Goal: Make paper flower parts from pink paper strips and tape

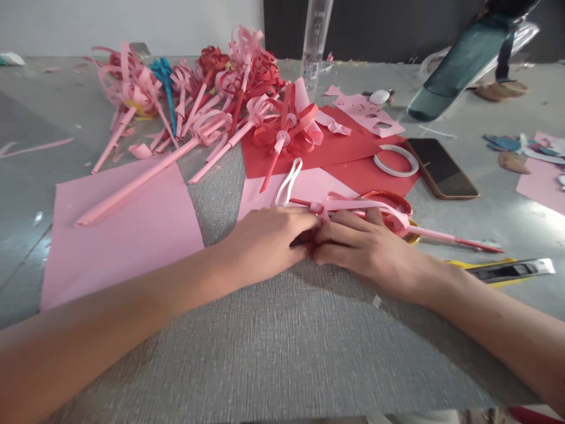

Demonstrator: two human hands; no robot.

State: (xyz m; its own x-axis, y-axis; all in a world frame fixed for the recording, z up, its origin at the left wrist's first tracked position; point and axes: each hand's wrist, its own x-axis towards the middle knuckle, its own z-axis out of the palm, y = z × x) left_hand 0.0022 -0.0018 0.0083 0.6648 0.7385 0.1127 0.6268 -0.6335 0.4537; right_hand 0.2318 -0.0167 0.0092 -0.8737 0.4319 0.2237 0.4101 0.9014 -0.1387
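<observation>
Gray mat (pixel 273 353) up close, left hand (pixel 269 238) and right hand (pixel 375 250) meeting, fingers curled, can't tell if gripping, pink paper flower (pixel 399 220) beside the right hand, clear tube (pixel 315 35) far off, print unreadable.

Both hands — left hand (pixel 280 238), right hand (pixel 362 244) — met at a pink paper flower (pixel 353 206); right of it lay a box cutter (pixel 512 270), beyond it a phone (pixel 442 168).

Flower (pixel 368 204): pink paper, looped strips (pixel 399 219)
Stem (pixel 435 235): pink, red at end (it points rightward)
Place: lying on the table (pixel 282 353), partly hidden
</observation>
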